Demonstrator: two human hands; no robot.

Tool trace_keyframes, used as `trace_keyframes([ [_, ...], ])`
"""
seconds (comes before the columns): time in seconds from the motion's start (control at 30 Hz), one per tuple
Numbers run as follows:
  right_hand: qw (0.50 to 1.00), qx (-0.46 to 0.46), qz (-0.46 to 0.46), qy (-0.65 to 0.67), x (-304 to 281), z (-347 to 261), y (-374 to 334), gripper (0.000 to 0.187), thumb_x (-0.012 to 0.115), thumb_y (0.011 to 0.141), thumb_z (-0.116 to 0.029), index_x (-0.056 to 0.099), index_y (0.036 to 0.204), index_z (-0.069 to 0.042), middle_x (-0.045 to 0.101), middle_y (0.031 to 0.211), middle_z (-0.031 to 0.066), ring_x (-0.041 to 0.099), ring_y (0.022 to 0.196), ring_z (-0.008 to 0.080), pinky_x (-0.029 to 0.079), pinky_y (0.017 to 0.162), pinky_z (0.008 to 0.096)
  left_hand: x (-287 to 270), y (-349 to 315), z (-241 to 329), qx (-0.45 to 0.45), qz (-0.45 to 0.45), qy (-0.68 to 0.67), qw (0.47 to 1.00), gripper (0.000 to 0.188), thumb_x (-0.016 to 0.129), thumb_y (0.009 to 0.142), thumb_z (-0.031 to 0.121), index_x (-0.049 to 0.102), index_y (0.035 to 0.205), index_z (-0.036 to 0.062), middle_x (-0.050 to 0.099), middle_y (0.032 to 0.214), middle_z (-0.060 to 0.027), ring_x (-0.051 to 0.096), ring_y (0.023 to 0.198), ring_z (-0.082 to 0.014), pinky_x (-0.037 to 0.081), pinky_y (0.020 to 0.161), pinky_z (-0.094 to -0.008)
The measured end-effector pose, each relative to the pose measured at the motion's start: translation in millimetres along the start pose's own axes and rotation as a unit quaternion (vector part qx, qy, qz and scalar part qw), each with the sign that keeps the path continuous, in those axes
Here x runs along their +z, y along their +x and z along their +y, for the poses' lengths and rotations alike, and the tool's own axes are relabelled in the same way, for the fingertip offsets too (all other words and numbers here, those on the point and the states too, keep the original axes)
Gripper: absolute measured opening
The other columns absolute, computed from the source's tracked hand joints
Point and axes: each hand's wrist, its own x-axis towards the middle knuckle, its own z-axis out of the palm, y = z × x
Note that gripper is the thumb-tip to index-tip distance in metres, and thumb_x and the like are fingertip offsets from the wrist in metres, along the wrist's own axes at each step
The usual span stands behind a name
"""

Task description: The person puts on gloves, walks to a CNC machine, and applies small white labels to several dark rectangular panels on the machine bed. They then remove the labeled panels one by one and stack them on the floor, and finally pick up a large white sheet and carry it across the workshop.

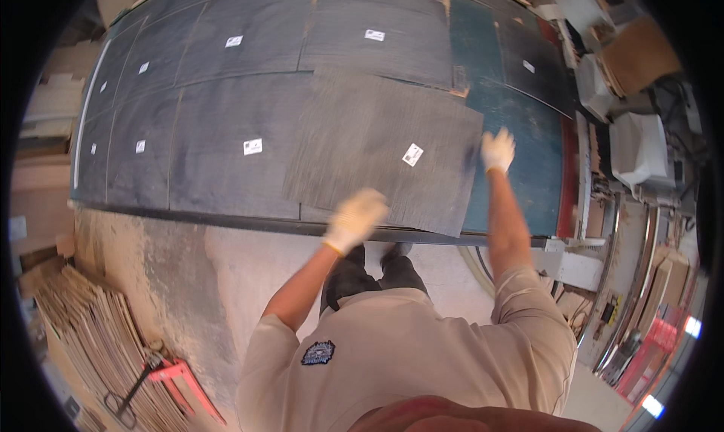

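Observation:
A dark grey, wood-grained panel [362, 130] with a small white label [412, 155] lies askew on a wide table, partly over the neighbouring panels. My left hand [358, 219], in a pale work glove, is at the panel's near edge. Motion smears its fingers, so I cannot tell whether it touches or grips the panel. My right hand [498, 151], gloved too, is just past the panel's right edge, above the bare teal tabletop [520, 183]. Its fingers are stretched out, and nothing shows in them.
Several similar labelled panels [234, 138] lie in rows to the left and far side. Another dark panel [532, 66] sits at the far right. Machine parts [641, 153] stand beyond the table's right end. Stacked boards [98, 334] and a red pallet jack [181, 383] are on the lower left.

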Motion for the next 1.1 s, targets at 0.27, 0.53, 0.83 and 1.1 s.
trace_keyframes([
  [0.27, 0.958, 0.239, -0.149, 0.055, 25, -9, -181, 0.068, 0.067, 0.088, -0.038, 0.054, 0.139, 0.005, 0.060, 0.136, 0.0280, 0.056, 0.126, 0.0477, 0.048, 0.109, 0.0527, -28, -71, -103, -0.418, 0.119, 0.189, 0.881, 0.067, 0.070, 0.096, 0.037, 0.048, 0.147, -0.0005, 0.054, 0.147, -0.0266, 0.051, 0.135, -0.0444, 0.042, 0.114, -0.0535],
  [0.53, 0.906, 0.304, -0.237, 0.177, 12, 2, -140, 0.066, 0.065, 0.086, -0.043, 0.065, 0.128, 0.008, 0.068, 0.129, 0.0327, 0.063, 0.127, 0.0462, 0.049, 0.108, 0.0468, -37, -74, -85, -0.527, 0.115, 0.199, 0.818, 0.069, 0.069, 0.093, 0.044, 0.053, 0.144, 0.0021, 0.063, 0.131, -0.0246, 0.057, 0.126, -0.0442, 0.050, 0.104, -0.0546],
  [0.83, 0.624, 0.423, -0.352, 0.555, 18, 59, -113, 0.054, 0.071, 0.096, -0.033, 0.064, 0.138, 0.000, 0.066, 0.141, 0.0144, 0.062, 0.129, 0.0302, 0.047, 0.110, 0.0438, -42, -64, -80, -0.547, 0.104, 0.192, 0.808, 0.066, 0.070, 0.090, 0.047, 0.060, 0.140, 0.0048, 0.064, 0.130, -0.0256, 0.060, 0.125, -0.0443, 0.052, 0.104, -0.0536],
  [1.1, 0.550, 0.292, -0.516, 0.588, -3, 78, -75, 0.042, 0.075, 0.094, -0.025, 0.068, 0.128, 0.000, 0.074, 0.124, 0.0117, 0.070, 0.113, 0.0267, 0.056, 0.099, 0.0446, -51, -65, -76, -0.527, 0.164, 0.139, 0.822, 0.062, 0.067, 0.090, 0.054, 0.070, 0.128, 0.0047, 0.067, 0.129, -0.0231, 0.061, 0.125, -0.0415, 0.048, 0.108, -0.0491],
])
